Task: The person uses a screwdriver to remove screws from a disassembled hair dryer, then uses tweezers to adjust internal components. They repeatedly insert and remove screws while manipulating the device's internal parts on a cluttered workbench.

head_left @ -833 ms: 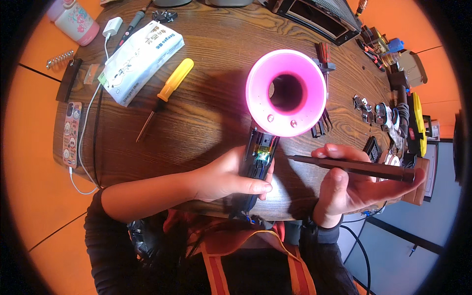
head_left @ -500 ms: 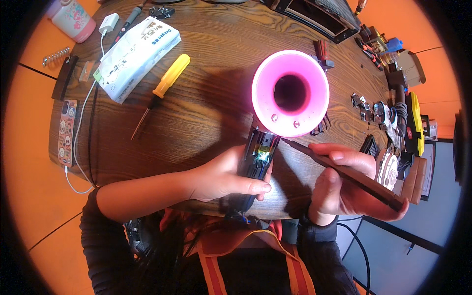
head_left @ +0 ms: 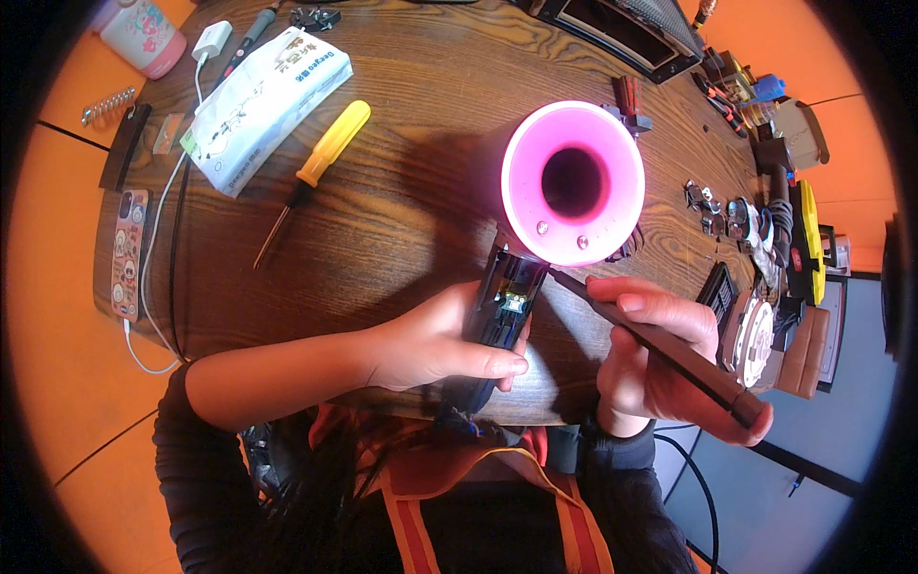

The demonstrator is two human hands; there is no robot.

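Observation:
My left hand (head_left: 445, 340) is wrapped around the dark handle of a hair dryer (head_left: 626, 182), thumb across the front. The pink barrel points up, its round dark opening showing and two small screws on its lower rim. The handle is opened at the front, and a small circuit board (head_left: 513, 302) shows inside. In my right hand (head_left: 660, 325) is a slim dark pointed tool (head_left: 660, 340), held like a pen. Its tip meets the handle's right edge just below the barrel; whether it is wedged in a gap cannot be seen.
A yellow-handled screwdriver (head_left: 332, 143) and a tissue pack (head_left: 268, 110) lie left on the wooden table (head_left: 421, 230). A phone (head_left: 129, 253) with a white cable is at the left edge. Several small parts (head_left: 708, 206) and a round white piece (head_left: 754, 335) sit at the right.
The hair dryer has shifted slightly right and tilted. My right hand has moved a little left with the tool, whose tip stays by the handle's top.

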